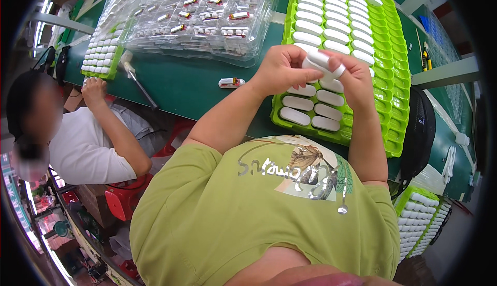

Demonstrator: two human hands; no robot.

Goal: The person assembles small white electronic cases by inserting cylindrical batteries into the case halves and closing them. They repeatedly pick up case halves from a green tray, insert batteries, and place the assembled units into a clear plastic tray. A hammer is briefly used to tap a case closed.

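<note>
Head view: left hand [283,70] and right hand [357,79] pinch white casing [318,60] between their fingertips

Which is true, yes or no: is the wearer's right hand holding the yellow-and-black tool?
No: that tool lies right of the green tray, and the right hand holds a white piece.

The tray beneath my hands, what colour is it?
The tray is bright green, clearest in the head view.

Parts trays [233,58], seemingly stacked, left of cases [296,116].
</note>
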